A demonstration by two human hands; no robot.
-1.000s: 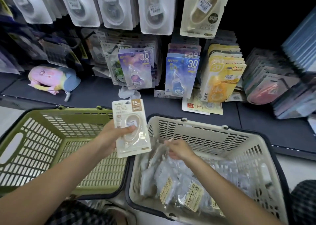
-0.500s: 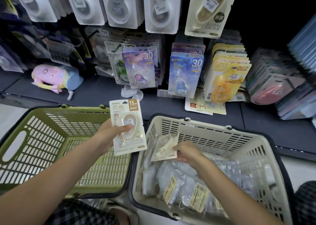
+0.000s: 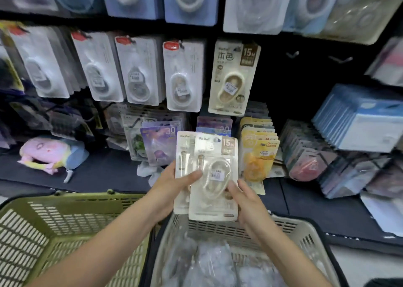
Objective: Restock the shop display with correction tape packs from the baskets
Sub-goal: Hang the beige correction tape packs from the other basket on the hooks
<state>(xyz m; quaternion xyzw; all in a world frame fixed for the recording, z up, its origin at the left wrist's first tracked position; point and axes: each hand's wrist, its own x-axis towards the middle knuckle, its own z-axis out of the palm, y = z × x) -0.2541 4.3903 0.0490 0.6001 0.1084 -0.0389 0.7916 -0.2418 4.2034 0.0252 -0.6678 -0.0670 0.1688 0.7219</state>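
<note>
Two hands, left (image 3: 172, 184) and right (image 3: 246, 201), hold two beige packs between them, the front pack (image 3: 214, 177) overlapping the back pack (image 3: 183, 155). Two baskets stand below: one green basket (image 3: 54, 221), one cream basket (image 3: 305, 238) with clear-wrapped packs too blurred to count. One matching beige pack (image 3: 233, 77) hangs on the display, with four white packs (image 3: 139, 70) in the row left of it. One plush toy (image 3: 50, 151) lies on the shelf

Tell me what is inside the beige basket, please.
The beige basket holds a pile of clear plastic-wrapped packs. They are blurred, so their print and number cannot be read. The right forearm covers part of the pile, and the bottom is hidden.
</note>
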